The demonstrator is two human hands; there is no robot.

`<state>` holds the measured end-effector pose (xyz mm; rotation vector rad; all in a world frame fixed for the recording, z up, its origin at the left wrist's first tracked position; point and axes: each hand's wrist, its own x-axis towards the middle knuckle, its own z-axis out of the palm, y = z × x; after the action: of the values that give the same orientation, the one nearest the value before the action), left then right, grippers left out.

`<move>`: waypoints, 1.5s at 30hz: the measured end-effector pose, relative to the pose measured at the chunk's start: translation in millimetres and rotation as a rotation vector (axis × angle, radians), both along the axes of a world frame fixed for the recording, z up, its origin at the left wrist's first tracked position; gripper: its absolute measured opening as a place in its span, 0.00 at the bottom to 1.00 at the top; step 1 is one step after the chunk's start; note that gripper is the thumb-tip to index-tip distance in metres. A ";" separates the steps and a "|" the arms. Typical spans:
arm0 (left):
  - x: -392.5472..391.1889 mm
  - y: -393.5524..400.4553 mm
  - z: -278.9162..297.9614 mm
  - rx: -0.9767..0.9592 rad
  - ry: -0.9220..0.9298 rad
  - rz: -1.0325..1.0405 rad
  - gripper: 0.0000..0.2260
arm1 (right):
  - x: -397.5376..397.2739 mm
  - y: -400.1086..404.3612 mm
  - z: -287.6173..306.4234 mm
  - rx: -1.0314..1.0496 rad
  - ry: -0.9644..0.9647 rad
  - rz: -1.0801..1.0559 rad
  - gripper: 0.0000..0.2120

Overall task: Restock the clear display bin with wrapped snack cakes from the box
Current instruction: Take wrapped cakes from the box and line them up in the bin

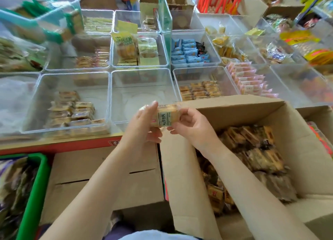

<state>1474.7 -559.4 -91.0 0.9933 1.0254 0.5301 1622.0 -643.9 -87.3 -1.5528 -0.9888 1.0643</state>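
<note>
— Where's the snack cake [164, 116]?

— Between both hands, above the near edge of the clear bin [144, 73]. The left hand [144, 120] clasps its left end, fingers curled round it; the right hand [189, 124] pinches the right end.

— And the box [243, 110]?

— Open, just right of the hands, full of wrapped cakes, its far flap against the bins.

— Any room in that bin?

— Its floor shows bare; the walls touch the neighbouring bins on each side.

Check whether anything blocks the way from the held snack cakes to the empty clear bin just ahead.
Nothing visible blocks it. Both hands, left hand and right hand, hold the snack cakes right at the near rim of the open-topped clear bin, whose floor is bare.
</note>
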 end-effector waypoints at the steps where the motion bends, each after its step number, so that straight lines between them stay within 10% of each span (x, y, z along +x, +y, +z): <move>1: -15.5 9.7 -5.0 0.039 0.027 0.034 0.14 | -13.1 11.0 -2.4 -0.001 -0.094 0.020 0.16; 9: -148.1 104.2 -45.6 0.485 0.416 -0.216 0.17 | -127.6 123.8 -17.4 -0.061 -0.526 0.361 0.15; 13: -199.8 167.2 -73.8 0.405 0.532 -0.351 0.37 | -171.3 184.0 -50.3 -0.123 -0.660 0.412 0.14; 19: -291.4 223.4 -161.7 0.713 1.233 -0.405 0.36 | -201.7 250.0 -95.4 -0.150 -0.811 0.206 0.12; 31: -305.1 224.0 -185.5 0.798 1.206 -0.429 0.38 | -259.6 332.1 -159.2 -0.531 -1.506 0.550 0.13; 40: -305.8 228.7 -178.8 0.742 1.208 -0.489 0.35 | -237.9 332.2 -179.9 -0.815 -1.004 0.678 0.22; 45: -314.2 232.2 -166.9 0.569 1.070 -0.386 0.24 | -231.8 292.5 -127.8 -0.558 -0.743 0.609 0.28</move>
<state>1160.5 -327.2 -257.8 2.0391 1.5882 -0.1036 1390.2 -351.3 -215.1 -2.2609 -1.8703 1.2607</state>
